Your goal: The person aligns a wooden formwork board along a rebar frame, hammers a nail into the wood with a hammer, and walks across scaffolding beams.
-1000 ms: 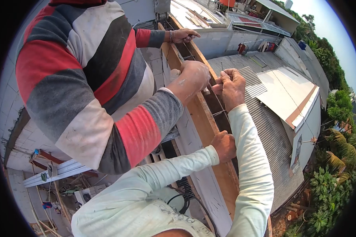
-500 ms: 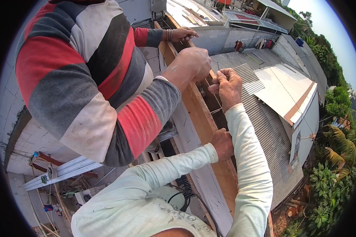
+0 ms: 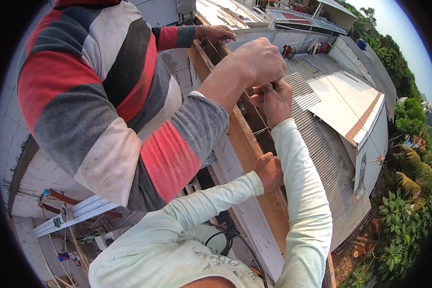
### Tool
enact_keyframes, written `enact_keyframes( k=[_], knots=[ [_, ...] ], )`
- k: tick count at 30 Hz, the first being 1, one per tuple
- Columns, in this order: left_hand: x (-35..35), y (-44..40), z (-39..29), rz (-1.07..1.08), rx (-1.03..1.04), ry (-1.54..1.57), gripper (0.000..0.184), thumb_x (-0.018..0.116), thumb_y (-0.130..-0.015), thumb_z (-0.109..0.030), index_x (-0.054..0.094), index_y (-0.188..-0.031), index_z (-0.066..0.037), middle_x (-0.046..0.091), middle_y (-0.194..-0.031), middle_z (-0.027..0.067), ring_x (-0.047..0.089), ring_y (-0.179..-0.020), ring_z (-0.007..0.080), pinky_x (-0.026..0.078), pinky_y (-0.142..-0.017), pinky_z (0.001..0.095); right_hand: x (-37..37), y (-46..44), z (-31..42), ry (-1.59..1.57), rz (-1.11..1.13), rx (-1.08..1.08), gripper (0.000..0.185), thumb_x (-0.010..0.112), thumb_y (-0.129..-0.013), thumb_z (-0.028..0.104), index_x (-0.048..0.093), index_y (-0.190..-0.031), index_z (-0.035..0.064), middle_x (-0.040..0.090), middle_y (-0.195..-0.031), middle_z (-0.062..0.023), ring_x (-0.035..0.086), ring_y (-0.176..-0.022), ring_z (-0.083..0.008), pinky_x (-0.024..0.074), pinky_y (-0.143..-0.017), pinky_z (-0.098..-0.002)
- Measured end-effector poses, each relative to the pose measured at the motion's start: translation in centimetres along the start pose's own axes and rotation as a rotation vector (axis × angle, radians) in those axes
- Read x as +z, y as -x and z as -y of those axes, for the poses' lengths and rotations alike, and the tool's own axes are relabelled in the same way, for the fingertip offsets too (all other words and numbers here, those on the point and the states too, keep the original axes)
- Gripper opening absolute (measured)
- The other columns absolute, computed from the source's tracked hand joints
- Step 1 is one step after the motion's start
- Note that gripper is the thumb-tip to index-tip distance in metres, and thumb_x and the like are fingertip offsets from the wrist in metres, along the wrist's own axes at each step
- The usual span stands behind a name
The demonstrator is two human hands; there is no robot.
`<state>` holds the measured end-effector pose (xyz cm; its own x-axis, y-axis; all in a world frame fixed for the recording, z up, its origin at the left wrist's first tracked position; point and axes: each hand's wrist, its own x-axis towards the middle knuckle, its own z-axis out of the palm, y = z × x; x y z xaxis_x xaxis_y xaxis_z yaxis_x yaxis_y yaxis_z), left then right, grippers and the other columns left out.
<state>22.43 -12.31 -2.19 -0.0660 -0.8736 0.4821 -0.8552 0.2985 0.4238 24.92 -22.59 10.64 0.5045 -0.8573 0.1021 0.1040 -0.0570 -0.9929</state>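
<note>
My right hand (image 3: 277,103), in a pale sleeve, is raised over the trough between the boards with thumb and fingers pinched together. The thin nail seen at its fingertips a moment earlier is now hidden behind a co-worker's hand (image 3: 261,60), which meets my fingertips. Lower down, my left hand (image 3: 269,173) is closed at the top edge of a long wooden board (image 3: 245,156); its fingers are mostly out of sight. The co-worker, in a striped sweater (image 3: 125,91), has the other hand (image 3: 218,34) near the far end of the boards.
Thin metal rods (image 3: 260,130) cross the trough between the boards. Beyond lies a corrugated roof (image 3: 321,158) at a lower level, with pale sheets (image 3: 345,105) and trees (image 3: 401,235). Below left are a metal channel (image 3: 77,216) and scattered timber. A dark cable (image 3: 249,249) runs near my body.
The co-worker's near hand has moved right and up, over my right fingertips, covering the nail. My right hand has shifted slightly; my left hand stays at the board.
</note>
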Motion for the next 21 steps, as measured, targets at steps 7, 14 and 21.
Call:
enact_keyframes(
  k=[7,14,21],
  knots=[
    [-1.7,-0.3,-1.9,0.020,0.019,0.082,0.010,0.061,-0.079,-0.019,0.061,-0.085,-0.011,0.064,-0.072,0.0054,0.064,-0.070,0.0250,0.042,-0.064,0.0390,-2.3,2.5,1.0,0.147,-0.061,0.008,0.018,0.054,-0.097,0.011,0.057,-0.102,-0.0052,0.063,-0.079,-0.0109,0.064,-0.056,-0.0136,0.0547,-0.049,-0.0242],
    [-1.8,-0.6,-2.5,0.042,-0.064,0.098,0.019,0.060,-0.091,-0.031,0.065,-0.089,-0.013,0.064,-0.071,0.0031,0.064,-0.067,0.0233,0.046,-0.065,0.0379,-8.5,9.9,4.4,0.271,-0.133,-0.030,0.017,0.054,-0.097,0.011,0.057,-0.103,-0.0047,0.060,-0.078,-0.0084,0.062,-0.058,-0.0126,0.0546,-0.054,-0.0244],
    [-1.3,-0.8,-2.3,0.052,-0.082,0.119,0.017,0.061,-0.091,-0.030,0.067,-0.093,-0.014,0.069,-0.078,0.0048,0.067,-0.071,0.0249,0.049,-0.068,0.0398,-12.4,17.1,5.3,0.367,-0.196,-0.028,0.015,0.053,-0.097,0.009,0.057,-0.103,-0.0042,0.060,-0.077,-0.0077,0.062,-0.060,-0.0113,0.0549,-0.054,-0.0237]
  ],
)
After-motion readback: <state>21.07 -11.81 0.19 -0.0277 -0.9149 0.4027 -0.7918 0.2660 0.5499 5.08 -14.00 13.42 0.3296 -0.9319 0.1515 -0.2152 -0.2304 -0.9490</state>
